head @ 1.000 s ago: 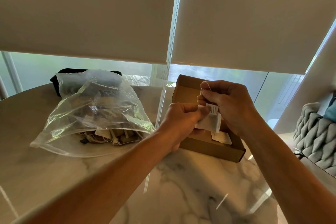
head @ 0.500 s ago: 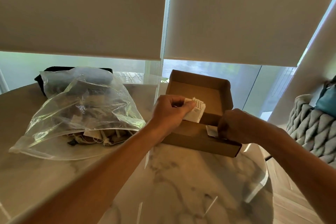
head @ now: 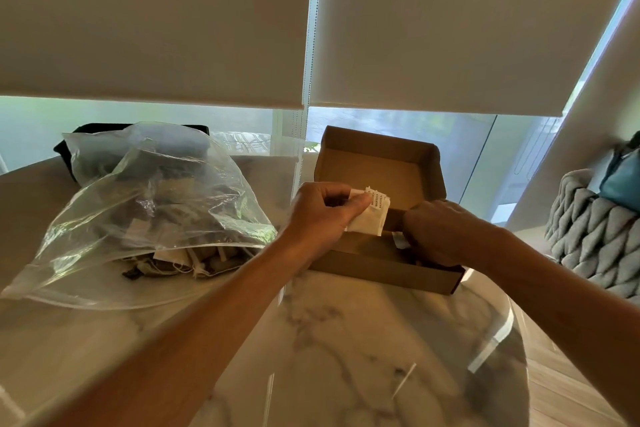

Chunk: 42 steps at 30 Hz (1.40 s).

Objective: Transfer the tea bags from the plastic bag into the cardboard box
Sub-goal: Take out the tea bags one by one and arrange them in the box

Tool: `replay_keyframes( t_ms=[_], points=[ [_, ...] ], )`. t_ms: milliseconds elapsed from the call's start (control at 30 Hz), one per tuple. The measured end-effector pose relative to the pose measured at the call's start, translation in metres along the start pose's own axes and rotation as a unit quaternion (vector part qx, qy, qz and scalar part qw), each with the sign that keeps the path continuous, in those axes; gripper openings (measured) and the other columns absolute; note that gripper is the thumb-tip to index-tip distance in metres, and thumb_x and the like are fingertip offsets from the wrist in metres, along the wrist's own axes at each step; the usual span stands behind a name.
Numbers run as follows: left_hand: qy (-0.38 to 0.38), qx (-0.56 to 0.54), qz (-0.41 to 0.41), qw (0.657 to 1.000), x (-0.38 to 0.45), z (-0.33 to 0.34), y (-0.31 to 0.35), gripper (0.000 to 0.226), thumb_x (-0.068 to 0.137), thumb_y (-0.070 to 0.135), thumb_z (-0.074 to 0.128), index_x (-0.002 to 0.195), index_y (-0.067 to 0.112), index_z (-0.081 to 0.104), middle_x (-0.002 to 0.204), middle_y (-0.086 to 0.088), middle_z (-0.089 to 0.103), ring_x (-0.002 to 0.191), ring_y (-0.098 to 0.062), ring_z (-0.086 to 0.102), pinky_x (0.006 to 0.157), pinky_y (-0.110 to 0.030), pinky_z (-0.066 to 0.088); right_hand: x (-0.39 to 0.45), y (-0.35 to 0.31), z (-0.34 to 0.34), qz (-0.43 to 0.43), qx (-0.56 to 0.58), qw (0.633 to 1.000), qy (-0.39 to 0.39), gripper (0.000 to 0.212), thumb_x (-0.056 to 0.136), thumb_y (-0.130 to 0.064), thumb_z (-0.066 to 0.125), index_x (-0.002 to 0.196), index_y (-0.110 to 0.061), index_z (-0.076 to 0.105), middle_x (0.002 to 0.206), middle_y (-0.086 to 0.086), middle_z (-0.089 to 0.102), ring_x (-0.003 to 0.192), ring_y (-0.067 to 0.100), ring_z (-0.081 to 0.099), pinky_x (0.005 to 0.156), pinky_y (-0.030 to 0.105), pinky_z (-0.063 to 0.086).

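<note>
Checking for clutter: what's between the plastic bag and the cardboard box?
Head view: only the left hand, holding tea bags, and its forearm cross that gap between plastic bag and cardboard box; otherwise bare marble table.

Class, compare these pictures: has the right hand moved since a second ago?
Yes. The right hand has dropped from level with the left hand, above the cardboard box, down into the box's right end. It hides what it holds.

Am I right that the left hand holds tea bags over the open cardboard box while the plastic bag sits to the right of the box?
Not quite. The head view shows the plastic bag to the left of the cardboard box, not the right. The rest stands: the left hand pinches tea bags over the open box.
</note>
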State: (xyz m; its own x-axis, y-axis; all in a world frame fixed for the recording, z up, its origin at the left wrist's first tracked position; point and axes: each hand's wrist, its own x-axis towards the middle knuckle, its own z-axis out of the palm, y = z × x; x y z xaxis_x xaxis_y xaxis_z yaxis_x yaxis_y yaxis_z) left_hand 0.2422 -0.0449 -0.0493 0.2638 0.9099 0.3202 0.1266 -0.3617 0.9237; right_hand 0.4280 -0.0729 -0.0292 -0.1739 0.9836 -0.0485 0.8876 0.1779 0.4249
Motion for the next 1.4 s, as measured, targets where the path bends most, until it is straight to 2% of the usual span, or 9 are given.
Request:
replay_keyframes(
  t_ms=[133,200,333,467,633,867,1000,1167,1400],
  points=[
    [0.007,0.039,0.007,0.999,0.002,-0.001,-0.003,0.019,0.081,0.038,0.068,0.091,0.023,0.074,0.087,0.01,0.069,0.087,-0.007,0.063,0.073,-0.021,0.052,0.006,0.014,-0.014,0.041,-0.002,0.999,0.019,0.038,0.09,-0.051,0.054,0.082,-0.014,0.053,0.064,-0.007,0.041,0.063,0.013,0.051,0.06,0.024,0.042],
    [0.005,0.056,0.005,0.998,0.003,-0.001,-0.005,0.019,0.08,0.04,0.068,0.091,0.025,0.074,0.088,0.011,0.07,0.086,-0.006,0.063,0.076,-0.025,0.053,0.009,0.017,-0.019,0.065,0.007,0.998,0.017,0.043,0.09,-0.047,0.057,0.067,-0.014,0.045,0.059,-0.007,0.038,0.052,0.007,0.042,0.051,0.019,0.033],
    [-0.006,0.072,0.004,0.997,0.004,-0.001,-0.008,0.018,0.079,0.042,0.069,0.089,0.027,0.074,0.087,0.013,0.07,0.086,-0.005,0.063,0.08,-0.031,0.054,0.02,0.019,-0.018,0.09,0.007,0.996,0.026,0.011,0.087,-0.022,0.065,0.091,-0.012,0.065,0.06,-0.007,0.041,0.052,0.008,0.044,0.061,0.02,0.047],
    [-0.017,0.07,0.006,0.997,0.004,-0.002,-0.008,0.018,0.079,0.041,0.069,0.091,0.027,0.074,0.088,0.013,0.069,0.086,-0.004,0.062,0.078,-0.026,0.053,0.025,0.021,-0.014,0.095,0.013,0.994,0.044,0.01,0.085,-0.018,0.067,0.093,-0.012,0.066,0.063,-0.005,0.046,0.059,0.01,0.052,0.067,0.024,0.053],
    [-0.02,0.085,0.022,0.996,0.006,-0.002,-0.008,0.01,0.082,0.037,0.068,0.088,0.03,0.069,0.084,0.02,0.059,0.083,-0.003,0.058,0.065,-0.014,0.046,0.024,0.027,-0.011,0.108,0.044,0.992,0.048,0.013,0.086,-0.024,0.067,0.094,-0.014,0.068,0.06,-0.008,0.046,0.051,0.007,0.047,0.053,0.015,0.038],
    [-0.036,0.106,0.03,0.993,0.025,0.009,0.001,0.011,0.08,0.035,0.07,0.078,0.029,0.062,0.082,0.018,0.057,0.079,-0.002,0.057,0.065,-0.017,0.05,0.025,0.027,-0.008,0.111,0.048,0.989,0.082,0.01,0.088,-0.016,0.065,0.097,-0.012,0.065,0.073,-0.002,0.053,0.059,0.009,0.05,0.058,0.018,0.039],
    [-0.066,0.152,0.033,0.986,0.042,0.025,0.006,0.01,0.077,0.035,0.073,0.08,0.027,0.067,0.089,0.011,0.062,0.081,-0.005,0.058,0.067,-0.022,0.052,0.017,0.047,-0.019,0.124,0.153,0.973,0.119,0.011,0.08,-0.017,0.072,0.089,-0.013,0.069,0.086,0.002,0.067,0.071,0.015,0.06,0.06,0.018,0.043],
    [-0.098,0.182,0.007,0.978,0.056,0.053,0.009,0.016,0.074,0.031,0.077,0.085,0.019,0.074,0.084,0.009,0.064,0.078,-0.008,0.058,0.065,-0.022,0.052,-0.027,0.066,-0.04,0.142,0.307,0.919,0.203,0.007,0.081,-0.022,0.073,0.078,-0.016,0.07,0.067,-0.011,0.06,0.061,0.005,0.058,0.055,0.016,0.04],
    [-0.158,0.198,-0.044,0.966,0.06,0.08,0.002,0.01,0.079,0.02,0.073,0.086,0.014,0.07,0.091,-0.002,0.067,0.072,-0.013,0.064,0.06,-0.022,0.053,-0.052,0.072,-0.004,0.119,0.443,0.877,0.145,0.006,0.08,-0.025,0.073,0.081,-0.019,0.073,0.067,-0.005,0.065,0.05,0.0,0.057,0.055,0.019,0.044]
  ],
)
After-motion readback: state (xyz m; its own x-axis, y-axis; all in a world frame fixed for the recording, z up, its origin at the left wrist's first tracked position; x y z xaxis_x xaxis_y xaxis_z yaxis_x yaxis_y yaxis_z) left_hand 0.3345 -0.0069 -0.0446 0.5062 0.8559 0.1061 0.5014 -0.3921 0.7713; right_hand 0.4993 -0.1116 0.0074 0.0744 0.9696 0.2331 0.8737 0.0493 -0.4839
